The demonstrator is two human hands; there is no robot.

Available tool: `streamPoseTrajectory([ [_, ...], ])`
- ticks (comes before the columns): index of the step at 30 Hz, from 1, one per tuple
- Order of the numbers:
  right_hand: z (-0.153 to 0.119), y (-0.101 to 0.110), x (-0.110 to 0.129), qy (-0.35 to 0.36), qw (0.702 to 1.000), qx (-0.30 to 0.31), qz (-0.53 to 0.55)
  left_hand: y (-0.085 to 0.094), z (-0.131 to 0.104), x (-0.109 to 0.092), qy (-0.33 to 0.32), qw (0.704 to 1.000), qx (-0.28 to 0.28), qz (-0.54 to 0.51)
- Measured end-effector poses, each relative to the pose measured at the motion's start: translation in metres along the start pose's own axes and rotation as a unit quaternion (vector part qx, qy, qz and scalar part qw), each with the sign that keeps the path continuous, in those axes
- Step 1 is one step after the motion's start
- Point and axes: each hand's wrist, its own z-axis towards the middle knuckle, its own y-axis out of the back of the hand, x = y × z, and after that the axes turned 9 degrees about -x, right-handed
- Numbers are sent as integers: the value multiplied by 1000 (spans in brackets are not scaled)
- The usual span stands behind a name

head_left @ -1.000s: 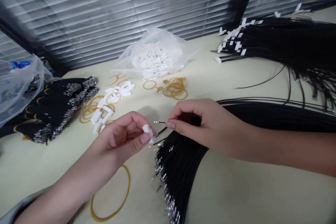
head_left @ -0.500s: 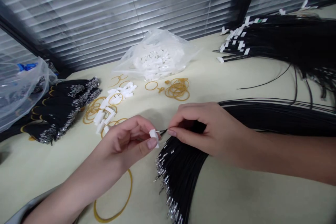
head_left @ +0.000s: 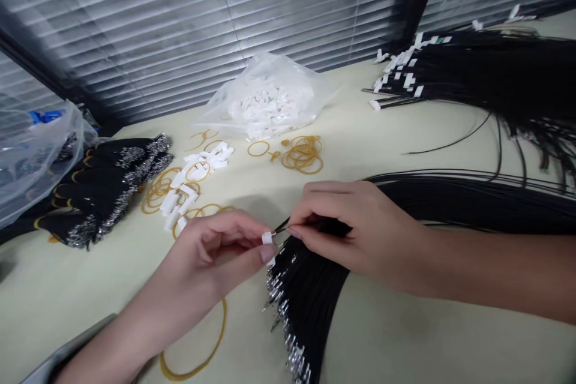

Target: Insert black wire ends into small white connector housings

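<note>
Between thumb and fingers my left hand [head_left: 220, 258] pinches a small white connector [head_left: 268, 238]. Just to its right, my right hand [head_left: 342, 228] holds a thin black wire [head_left: 282, 227], whose end meets the connector; how deep it sits inside cannot be made out. Below both hands a thick bundle of black wires [head_left: 315, 294] fans out, with bare metal tips along its left edge. The bundle curves away to the right behind my right hand.
Loose white connectors [head_left: 216, 156] and yellow rubber bands [head_left: 302, 154] lie beyond my hands. A clear bag of white connectors [head_left: 270, 102] stands near the blinds. Banded black wires [head_left: 103, 186] are at left, connector-tipped wires [head_left: 477, 72] at back right.
The connector has turned in my left fingers, and its gap to my right hand's fingertips has narrowed. The metal wire tip seen earlier outside the connector no longer shows.
</note>
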Motion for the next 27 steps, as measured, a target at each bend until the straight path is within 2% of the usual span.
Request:
streamPoseTrajectory([
  [7,-2,-1,1,58,998,-2,-16,-1,-2,2,5,1000,-3,-24],
  [13,-2,-1,3,61,998,6,-30,-4,-3,3,6,999,6,-31],
  [18,-3,-2,3,63,997,27,-41,-6,-5,4,-25,999,16,-26],
  [20,-3,-2,3,67,997,20,-44,-7,-6,2,-56,998,12,15],
  [22,-3,-1,4,84,994,-10,-64,-6,-6,0,-125,986,-15,105],
  [25,-3,3,9,165,978,-51,-118,-3,-8,-3,-271,923,-62,266],
  [27,-3,7,12,237,962,-9,-134,0,-9,-2,-334,880,-77,328],
])
